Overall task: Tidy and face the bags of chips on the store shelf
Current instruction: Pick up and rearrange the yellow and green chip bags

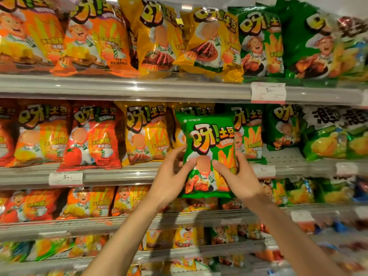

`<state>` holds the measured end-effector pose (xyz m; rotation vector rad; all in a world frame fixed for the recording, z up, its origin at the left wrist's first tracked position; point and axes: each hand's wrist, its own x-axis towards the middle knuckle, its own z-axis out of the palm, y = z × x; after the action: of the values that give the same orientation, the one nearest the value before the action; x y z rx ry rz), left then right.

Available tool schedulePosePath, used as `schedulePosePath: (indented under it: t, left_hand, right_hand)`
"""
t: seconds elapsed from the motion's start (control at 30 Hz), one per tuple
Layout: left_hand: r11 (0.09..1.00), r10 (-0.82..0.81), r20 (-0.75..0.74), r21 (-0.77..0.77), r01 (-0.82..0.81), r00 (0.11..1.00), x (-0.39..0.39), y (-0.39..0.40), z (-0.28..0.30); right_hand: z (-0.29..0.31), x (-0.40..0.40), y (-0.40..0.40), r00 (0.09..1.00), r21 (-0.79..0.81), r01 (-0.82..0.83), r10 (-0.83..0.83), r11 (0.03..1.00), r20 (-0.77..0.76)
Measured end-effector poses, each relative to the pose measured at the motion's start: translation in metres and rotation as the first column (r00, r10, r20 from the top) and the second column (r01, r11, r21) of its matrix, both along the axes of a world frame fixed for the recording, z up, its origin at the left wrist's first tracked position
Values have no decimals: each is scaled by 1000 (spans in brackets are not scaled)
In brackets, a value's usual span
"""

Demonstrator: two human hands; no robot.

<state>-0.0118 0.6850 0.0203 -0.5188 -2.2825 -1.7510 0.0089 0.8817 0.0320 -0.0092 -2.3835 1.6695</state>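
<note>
A green bag of chips point(209, 136) is held upright, front facing me, in front of the second shelf point(139, 174). My left hand point(171, 180) grips its lower left edge, thumb on the front. My right hand point(237, 178) grips its lower right edge, thumb on the front too. The bag hangs before a yellow bag point(191, 112) and beside another green bag point(249, 136) on that shelf. Red bags point(93, 136) and yellow bags point(145, 132) stand upright to the left.
The top shelf point(139, 86) carries orange, yellow and green bags, some leaning. Lower shelves point(119, 220) hold more orange, yellow and green bags. Price tags point(267, 92) hang on the shelf rails. Different green and white bags point(330, 140) stand at the far right.
</note>
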Motion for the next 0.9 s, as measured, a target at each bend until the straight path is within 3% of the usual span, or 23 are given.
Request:
schedulePosePath:
  t: [0.4, 0.67, 0.9]
  left_hand:
    - [977, 211, 28, 20, -212, 977, 25, 113, -24]
    - [981, 189, 78, 20, -191, 979, 34, 269, -27]
    - [986, 169, 119, -36, -165, 978, 25, 327, -27]
  right_hand:
    - [-22, 1, 118, 980, -32, -190, 191, 981, 47]
    - [-21, 0, 272, 972, 2, -206, 204, 979, 120]
    - [-28, -13, 335, 974, -47, -168, 173, 985, 145]
